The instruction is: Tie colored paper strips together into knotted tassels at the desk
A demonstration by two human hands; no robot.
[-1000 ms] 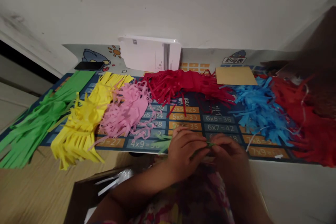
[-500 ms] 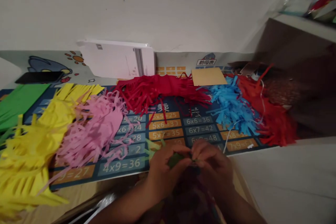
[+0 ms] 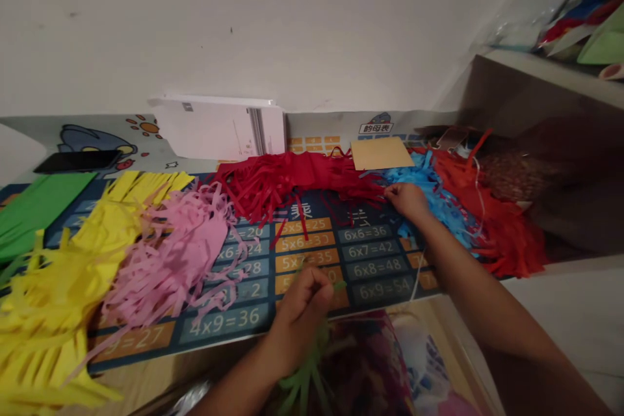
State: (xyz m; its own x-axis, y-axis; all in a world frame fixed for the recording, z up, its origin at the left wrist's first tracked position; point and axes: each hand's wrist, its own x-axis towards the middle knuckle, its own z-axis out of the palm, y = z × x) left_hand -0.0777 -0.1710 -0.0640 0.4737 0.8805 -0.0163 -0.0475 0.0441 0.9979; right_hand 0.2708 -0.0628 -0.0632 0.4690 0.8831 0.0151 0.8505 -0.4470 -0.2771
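**Foreground.** The left hand is closed in a fist around a green paper fringe. The fringe's cut strands hang down from the fist toward a patterned cloth, and one green tip shows above the fist. The right hand is open with its fingers slightly curled, resting on a blue paper fringe, its fingertips just beside the end of a crimson paper fringe.

**Middle ground.** A multiplication mat lies on the table, printed with legible sums including "4x9=36", "6x6=36", "6x7=42" and "6x8=48". Laid across it, left to right, are a green paper sheet, a yellow paper fringe, a pink paper fringe, the crimson and blue fringes, and an orange-red paper fringe.

**Background.** A kraft card, white papers and a black phone lie against the wall, near the mat's printed heading "韵母表".
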